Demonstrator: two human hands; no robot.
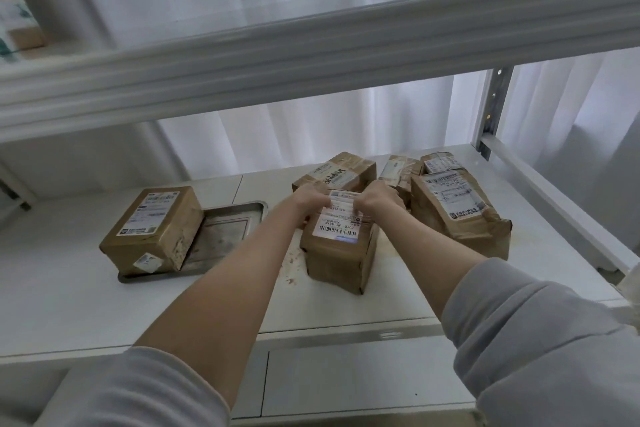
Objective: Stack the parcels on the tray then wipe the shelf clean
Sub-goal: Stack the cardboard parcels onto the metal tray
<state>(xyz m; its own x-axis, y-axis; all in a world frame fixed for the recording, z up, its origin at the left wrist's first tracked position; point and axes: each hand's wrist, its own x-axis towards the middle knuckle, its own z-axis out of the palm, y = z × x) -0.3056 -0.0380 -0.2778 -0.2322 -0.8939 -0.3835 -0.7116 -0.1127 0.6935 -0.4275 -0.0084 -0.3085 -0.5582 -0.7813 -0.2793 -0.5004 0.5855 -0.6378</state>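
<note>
A brown taped parcel with a white barcode label [341, 253] stands on the white shelf [69, 288] in the middle. My left hand [311, 199] grips its far left top edge and my right hand [379, 199] grips its far right top edge. To the left lies a metal tray [225, 229] with one brown parcel [152, 229] on its left part. Behind the held parcel sits another parcel [337, 172]. At the right lies a large crumpled parcel [457, 211], with two smaller ones [398, 170] [440, 161] behind it.
An upper shelf beam [311, 55] crosses overhead, close above the working space. A perforated metal upright [493, 107] stands at the back right. White curtains hang behind. Brown crumbs or stains [289, 267] mark the shelf beside the held parcel.
</note>
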